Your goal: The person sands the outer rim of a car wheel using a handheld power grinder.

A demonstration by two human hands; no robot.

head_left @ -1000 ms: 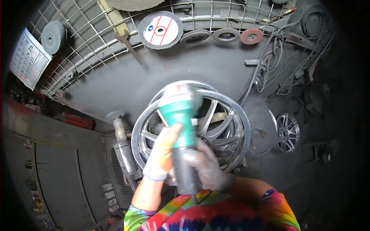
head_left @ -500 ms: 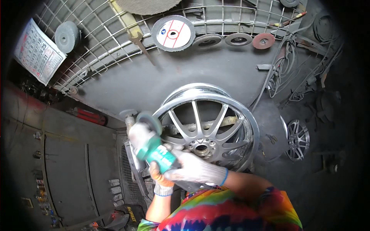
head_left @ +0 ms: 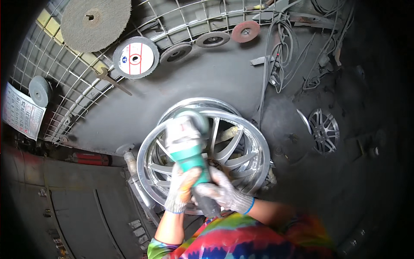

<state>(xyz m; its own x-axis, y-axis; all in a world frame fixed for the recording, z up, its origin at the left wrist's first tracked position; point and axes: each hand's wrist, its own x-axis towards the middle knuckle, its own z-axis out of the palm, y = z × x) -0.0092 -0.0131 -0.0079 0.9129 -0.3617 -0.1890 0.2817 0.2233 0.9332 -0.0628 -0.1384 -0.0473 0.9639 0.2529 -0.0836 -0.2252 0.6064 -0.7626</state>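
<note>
Both my gloved hands grip a teal and grey angle grinder (head_left: 188,156), which is a little blurred. My left hand (head_left: 181,185) wraps the body on its left side, below the metal head. My right hand (head_left: 224,190) is closed round the dark rear handle. A round disc (head_left: 199,122) sits at the tool's far end, over the upper part of a silver multi-spoke wheel rim (head_left: 252,162). Whether the disc touches the rim I cannot tell. The grinder hides part of the spokes and the hub.
A wire grid (head_left: 82,103) behind carries abrasive discs, including a large grey disc (head_left: 95,23) and a red disc (head_left: 246,31). A wrench (head_left: 113,80) hangs there. Cables (head_left: 282,52) dangle at the right. A second wheel rim (head_left: 324,131) lies at right; a red cylinder (head_left: 90,159) stands left.
The grinder has swung from the left of the rim to over it, and now points away from me. Both hands moved with it. The view has shifted, so the wall discs appear farther left.
</note>
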